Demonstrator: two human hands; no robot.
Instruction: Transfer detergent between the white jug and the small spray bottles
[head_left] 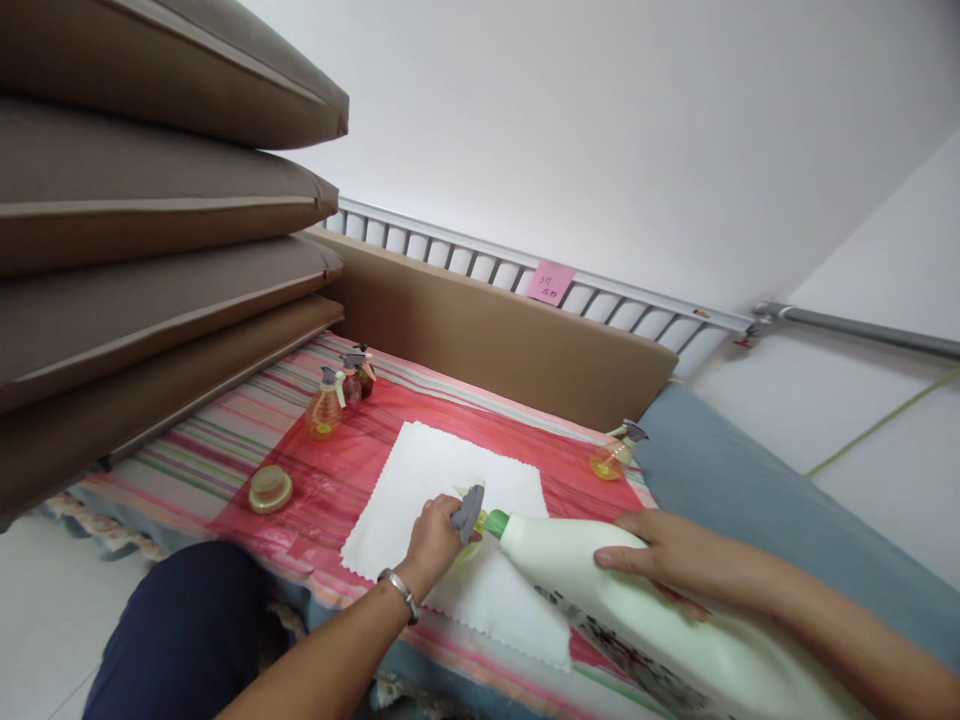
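Observation:
My left hand (435,540), with a bracelet at its wrist, is closed around a small spray bottle with a grey trigger head (469,512); the fingers hide much of its yellowish body. My right hand (652,555) grips a large pale green detergent bottle (577,560), tilted so its mouth points left. Its green spout (496,523) meets the spray bottle at the neck; whether liquid flows I cannot tell. Both are above a white cloth (427,460) with a zigzag edge, spread on a red sheet (330,490).
Several spray bottles stand on the red sheet: an amber one (325,408) and darker ones at the left, a yellow one (613,458) at the right. A round pale green cap (270,489) lies front left. Stacked brown cushions (165,240) rise at left; a brown board (487,330) stands behind.

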